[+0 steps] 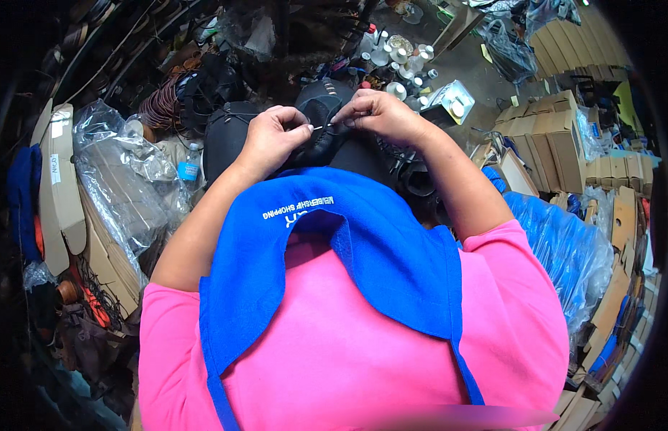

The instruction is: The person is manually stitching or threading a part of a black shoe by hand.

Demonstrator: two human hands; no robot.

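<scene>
A black leather shoe or boot (321, 100) rests on my lap, with a short row of pale stitches across its upper part. My left hand (278, 140) is at its left side, thumb and forefinger pinched together. From that pinch a thin, pale, needle-like piece (319, 128) points toward the shoe's opening. My right hand (380, 115) is closed over the shoe's right edge, its fingertips pinched near the tip of the pale piece. What those fingertips hold is too small to make out.
Several white bottles (398, 54) stand on the floor ahead. Cardboard boxes (553, 136) are stacked at the right, above a blue plastic-wrapped bundle (556, 237). Clear plastic sheeting (125, 172) and cardboard pieces (61, 194) lie at the left, beside a small blue-labelled bottle (190, 167).
</scene>
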